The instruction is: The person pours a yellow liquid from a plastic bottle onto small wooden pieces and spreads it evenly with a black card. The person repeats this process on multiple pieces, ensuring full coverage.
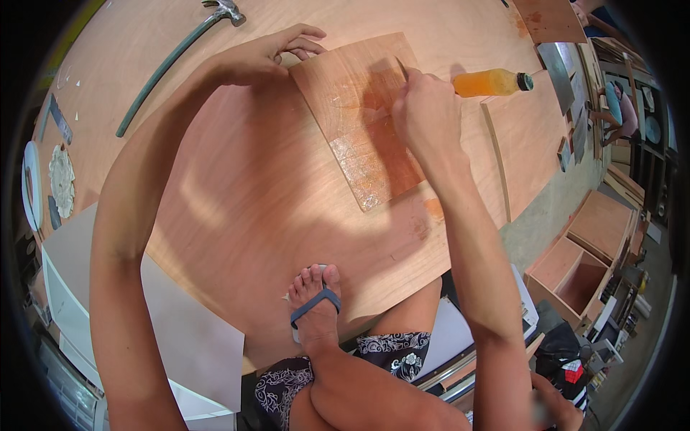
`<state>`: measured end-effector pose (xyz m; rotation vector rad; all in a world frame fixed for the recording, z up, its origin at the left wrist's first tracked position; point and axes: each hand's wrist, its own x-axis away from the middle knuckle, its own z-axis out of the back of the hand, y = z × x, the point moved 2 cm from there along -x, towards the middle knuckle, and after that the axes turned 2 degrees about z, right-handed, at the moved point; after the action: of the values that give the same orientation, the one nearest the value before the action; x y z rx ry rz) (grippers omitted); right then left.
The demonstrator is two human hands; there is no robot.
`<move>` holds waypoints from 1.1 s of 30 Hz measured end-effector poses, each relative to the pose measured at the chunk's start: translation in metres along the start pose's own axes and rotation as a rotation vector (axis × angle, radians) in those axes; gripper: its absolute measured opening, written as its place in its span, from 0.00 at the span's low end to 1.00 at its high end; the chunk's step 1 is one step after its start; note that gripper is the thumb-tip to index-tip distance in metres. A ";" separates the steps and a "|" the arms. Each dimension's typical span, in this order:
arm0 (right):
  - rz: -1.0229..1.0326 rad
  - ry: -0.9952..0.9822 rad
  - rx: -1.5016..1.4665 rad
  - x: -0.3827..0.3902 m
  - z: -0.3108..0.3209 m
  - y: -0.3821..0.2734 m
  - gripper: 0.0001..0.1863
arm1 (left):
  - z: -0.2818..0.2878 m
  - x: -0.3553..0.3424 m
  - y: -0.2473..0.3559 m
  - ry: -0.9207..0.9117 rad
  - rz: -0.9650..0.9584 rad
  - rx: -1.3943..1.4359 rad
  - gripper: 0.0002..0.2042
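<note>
A thin rectangular plywood piece (338,108) lies aslant on the big plywood sheet; its upper side is glossy and wet with an orange-tinted film. At its upper left corner is my left hand (284,56), fingers apart and loosely bent, with the thumb hidden. My right hand (429,108) is closed over the right side of the piece. A thin, flat, dark-edged bit (401,68) pokes out past its fingers, and the rest is hidden by the hand. Just right of that hand, a clear bottle (489,82) of orange liquid with a dark cap lies on its side.
A claw hammer (169,68) with a green handle lies at the upper left. My sandalled foot (316,294) rests on the big sheet (237,237). Another plywood panel (528,144) lies at right. Wooden boxes (575,269) stand on the floor beyond; people are at the far right.
</note>
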<state>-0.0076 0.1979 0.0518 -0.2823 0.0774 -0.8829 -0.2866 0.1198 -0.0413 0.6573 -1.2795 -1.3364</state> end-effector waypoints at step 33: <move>0.688 -0.058 -0.097 0.042 -0.032 0.048 0.28 | -0.008 -0.001 -0.014 0.124 -0.061 0.069 0.36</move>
<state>0.0488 0.1877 0.0097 -0.3427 0.1523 -0.1877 -0.2833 0.1155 -0.0565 0.8203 -1.2173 -1.2846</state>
